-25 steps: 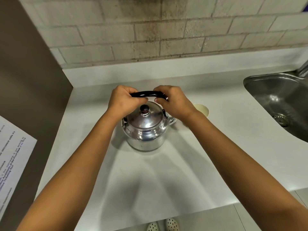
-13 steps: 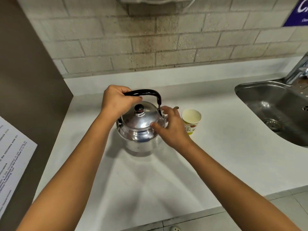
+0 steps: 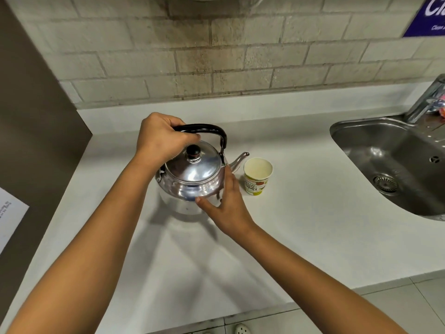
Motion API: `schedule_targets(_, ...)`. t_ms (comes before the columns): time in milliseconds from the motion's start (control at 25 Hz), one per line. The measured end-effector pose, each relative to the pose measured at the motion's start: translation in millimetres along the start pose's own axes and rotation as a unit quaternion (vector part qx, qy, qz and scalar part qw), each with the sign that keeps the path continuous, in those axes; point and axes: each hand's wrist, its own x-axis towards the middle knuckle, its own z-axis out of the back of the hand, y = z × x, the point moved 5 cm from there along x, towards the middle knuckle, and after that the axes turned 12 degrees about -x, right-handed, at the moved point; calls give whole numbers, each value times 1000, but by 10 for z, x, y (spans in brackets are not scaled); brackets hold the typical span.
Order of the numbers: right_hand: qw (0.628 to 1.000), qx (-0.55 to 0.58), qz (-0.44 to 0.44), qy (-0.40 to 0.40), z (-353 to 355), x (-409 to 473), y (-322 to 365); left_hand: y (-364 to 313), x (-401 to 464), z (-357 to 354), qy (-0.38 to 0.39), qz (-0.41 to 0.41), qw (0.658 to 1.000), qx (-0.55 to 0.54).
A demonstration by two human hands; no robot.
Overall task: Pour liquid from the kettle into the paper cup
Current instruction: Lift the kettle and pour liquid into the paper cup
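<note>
Head: left hand (image 3: 163,138) clenches kettle (image 3: 192,179) handle (image 3: 204,128) — right hand (image 3: 228,203) steadies.

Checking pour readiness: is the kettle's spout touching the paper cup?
Apart. In the head view, the kettle's spout ends left of the paper cup, with a strip of white counter showing between them.

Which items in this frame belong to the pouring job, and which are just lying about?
In the job:
kettle
paper cup
left hand, gripping the kettle's handle
right hand, against the kettle's side

Just there:
sink
tap
printed sheet
blue sign
</note>
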Motion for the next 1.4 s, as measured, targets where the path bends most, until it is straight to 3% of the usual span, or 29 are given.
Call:
schedule_targets(440, 998, 63, -8, 7, -67, 29, -231, -114, 26, -187, 12, 3, 997, 76)
schedule_targets(800, 983, 175, -16, -47, -112, 140, -269, -454, 83, -428, 43, -54, 980, 189)
schedule_targets(1400, 965, 255, -28, -47, -175, 182, -283, -629, 99, -702, 75, -124, 948, 283)
